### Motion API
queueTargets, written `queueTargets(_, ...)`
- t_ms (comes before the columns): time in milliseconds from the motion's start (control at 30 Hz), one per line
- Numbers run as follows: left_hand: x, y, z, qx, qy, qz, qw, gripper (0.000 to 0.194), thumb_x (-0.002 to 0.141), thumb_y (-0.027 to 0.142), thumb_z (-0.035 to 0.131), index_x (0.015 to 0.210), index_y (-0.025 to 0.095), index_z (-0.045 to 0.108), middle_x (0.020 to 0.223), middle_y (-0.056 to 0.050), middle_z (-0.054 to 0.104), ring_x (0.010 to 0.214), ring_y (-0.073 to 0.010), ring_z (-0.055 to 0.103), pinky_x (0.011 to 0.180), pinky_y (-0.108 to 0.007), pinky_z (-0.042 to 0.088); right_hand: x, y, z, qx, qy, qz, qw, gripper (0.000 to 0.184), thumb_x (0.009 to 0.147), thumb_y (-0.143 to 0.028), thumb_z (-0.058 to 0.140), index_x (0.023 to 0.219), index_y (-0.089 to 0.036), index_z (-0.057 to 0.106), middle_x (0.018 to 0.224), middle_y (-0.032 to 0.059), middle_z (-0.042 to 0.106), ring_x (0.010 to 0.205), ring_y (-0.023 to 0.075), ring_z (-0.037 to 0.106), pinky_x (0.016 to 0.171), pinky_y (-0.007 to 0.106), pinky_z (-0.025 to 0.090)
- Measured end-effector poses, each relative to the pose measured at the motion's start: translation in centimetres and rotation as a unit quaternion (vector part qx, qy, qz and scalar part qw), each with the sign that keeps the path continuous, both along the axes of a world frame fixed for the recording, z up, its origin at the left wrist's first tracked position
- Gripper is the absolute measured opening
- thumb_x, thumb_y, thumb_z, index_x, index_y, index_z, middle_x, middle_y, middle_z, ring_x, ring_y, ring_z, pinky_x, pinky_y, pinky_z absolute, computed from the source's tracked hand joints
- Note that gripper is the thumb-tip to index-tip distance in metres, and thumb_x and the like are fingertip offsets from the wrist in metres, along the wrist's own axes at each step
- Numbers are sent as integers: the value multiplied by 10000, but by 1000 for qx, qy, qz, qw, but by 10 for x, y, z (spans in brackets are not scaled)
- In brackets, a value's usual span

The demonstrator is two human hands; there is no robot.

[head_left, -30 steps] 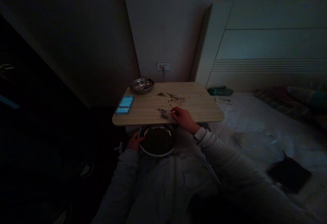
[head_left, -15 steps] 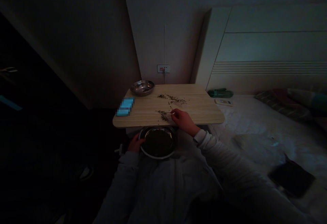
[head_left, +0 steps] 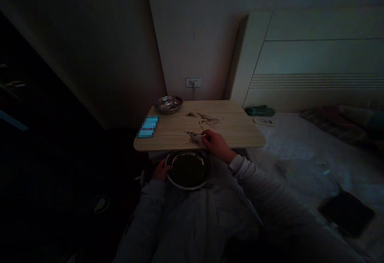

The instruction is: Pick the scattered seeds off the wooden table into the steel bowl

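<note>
With my left hand (head_left: 162, 171) I grip the left rim of a round metal basin (head_left: 187, 187), held in front of my body just below the table edge. Its inside is dark, and I cannot make out the contents. My right hand (head_left: 216, 143) is closed in a pinch over the front of the table, on a small thin white piece (head_left: 203, 135) whose kind I cannot tell. Its tip lies beside a small pile of dark seed-like grains (head_left: 193, 137). More dark grains (head_left: 207, 118) are scattered farther back on the wood.
The light wooden table (head_left: 240, 131) carries a shiny metal bowl (head_left: 168, 105) at back left and a phone with a blurred screen (head_left: 148, 126) at left. A bed (head_left: 282, 143) on the right holds a green bottle-like object (head_left: 260, 110) and a dark flat object (head_left: 346, 213).
The view has shifted slightly. My right hand stays pinched beside the small pile, and my left hand keeps its hold on the basin.
</note>
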State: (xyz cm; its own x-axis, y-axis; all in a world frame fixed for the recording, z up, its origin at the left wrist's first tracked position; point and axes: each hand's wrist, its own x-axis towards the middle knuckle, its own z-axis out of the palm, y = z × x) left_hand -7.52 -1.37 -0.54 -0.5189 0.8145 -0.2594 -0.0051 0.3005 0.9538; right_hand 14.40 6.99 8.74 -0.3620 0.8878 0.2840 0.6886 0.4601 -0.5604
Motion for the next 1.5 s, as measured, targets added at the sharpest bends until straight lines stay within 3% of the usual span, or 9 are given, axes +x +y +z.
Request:
queueTargets(200, 2, -1, -1, -21, -18, 10, 1000, 336, 495, 135, 637, 814, 234, 673, 584, 31, 669, 678, -201, 643, 712, -335, 495, 2, 2, -1, 7, 4, -6, 1000, 219, 810, -231, 460, 974, -158, 586, 710, 30, 643, 634, 132, 560, 598, 232, 376)
queueTargets(400, 0, -3, -1, -3, -31, -4, 1000, 315, 521, 145, 638, 819, 237, 676, 696, 13, 696, 810, -217, 645, 786, -342, 478, 3, 0, -1, 3, 16, -3, 1000, 218, 810, -233, 465, 974, -155, 584, 695, 27, 644, 610, 126, 555, 589, 229, 376)
queueTargets(1000, -12, 9, -28, -9, -60, 8, 998, 382, 463, 173, 642, 843, 201, 657, 647, 15, 675, 787, -226, 638, 790, -362, 464, 5, -2, -5, -7, 16, -7, 1000, 197, 811, -235, 473, 953, -165, 590, 701, 24, 649, 619, 126, 566, 595, 229, 385)
queueTargets(1300, -7, 7, -11, 5, -60, 19, 998, 349, 439, 156, 644, 785, 202, 658, 644, 12, 680, 790, -238, 639, 795, -361, 463, 1, -5, -6, -23, 21, -9, 999, 194, 807, -221, 482, 954, -161, 594, 721, 33, 650, 644, 134, 570, 595, 232, 384)
queueTargets(1500, -11, 6, -11, 3, -71, 1, 997, 324, 438, 170, 651, 760, 199, 656, 614, 18, 670, 756, -231, 640, 794, -370, 460, -3, -4, -6, -21, 23, 6, 999, 194, 816, -230, 480, 960, -162, 590, 704, 20, 645, 629, 123, 564, 576, 221, 362)
